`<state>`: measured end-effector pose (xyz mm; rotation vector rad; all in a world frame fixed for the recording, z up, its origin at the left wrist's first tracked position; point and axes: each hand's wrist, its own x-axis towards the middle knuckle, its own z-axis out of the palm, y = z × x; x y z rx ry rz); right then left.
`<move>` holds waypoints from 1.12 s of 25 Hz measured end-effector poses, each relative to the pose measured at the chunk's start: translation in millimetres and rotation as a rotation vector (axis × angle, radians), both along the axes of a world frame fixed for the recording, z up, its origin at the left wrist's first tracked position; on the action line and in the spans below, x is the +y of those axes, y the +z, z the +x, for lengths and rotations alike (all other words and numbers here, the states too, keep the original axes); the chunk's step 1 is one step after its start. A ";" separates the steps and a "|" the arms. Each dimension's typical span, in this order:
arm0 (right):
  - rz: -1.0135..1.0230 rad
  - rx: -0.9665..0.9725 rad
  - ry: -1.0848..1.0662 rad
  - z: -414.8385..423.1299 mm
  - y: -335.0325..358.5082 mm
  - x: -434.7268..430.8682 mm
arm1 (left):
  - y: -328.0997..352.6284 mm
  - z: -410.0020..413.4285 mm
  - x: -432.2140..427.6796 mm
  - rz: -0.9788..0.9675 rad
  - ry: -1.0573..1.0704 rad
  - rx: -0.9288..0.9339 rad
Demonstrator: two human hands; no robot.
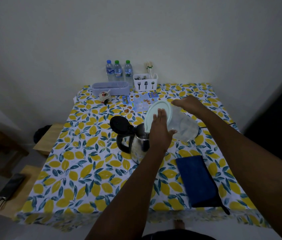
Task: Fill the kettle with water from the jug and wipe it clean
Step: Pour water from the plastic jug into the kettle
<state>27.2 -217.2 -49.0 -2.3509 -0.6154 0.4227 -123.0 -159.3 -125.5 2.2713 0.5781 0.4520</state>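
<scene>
A steel kettle (139, 147) with a black handle stands mid-table, its black lid (119, 124) flipped open to the left. A clear plastic jug (184, 126) with a pale green lid (159, 111) is tipped sideways over the kettle's mouth. My right hand (187, 103) grips the jug from above at its far side. My left hand (160, 130) lies flat against the jug's lid and side, fingers straight, thumb under the jug. A folded blue cloth (198, 181) lies on the table at the near right.
The table (88, 170) wears a lemon-print cover. At the back stand three water bottles (118, 71), a lilac box (110, 88), a white cutlery caddy (145, 82), a small jar (104, 96) and leaflets (142, 102). Wooden stools (48, 137) sit left. A black cord (204, 126) runs behind the jug.
</scene>
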 end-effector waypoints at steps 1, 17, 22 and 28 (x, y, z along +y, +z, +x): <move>0.000 0.001 0.000 -0.2 -0.1 0.4 | 0.0 0.0 0.6 0.001 -0.003 -0.001; 0.016 0.004 -0.003 -0.7 -2.2 -4.3 | 0.9 -5.5 -1.0 0.013 -0.022 0.013; 0.062 0.028 -0.040 -1.3 -5.0 -6.4 | 2.1 -3.5 5.4 0.023 -0.069 0.021; 0.139 0.094 -0.086 4.3 -15.3 -13.9 | 4.5 -0.3 7.9 0.062 -0.110 0.052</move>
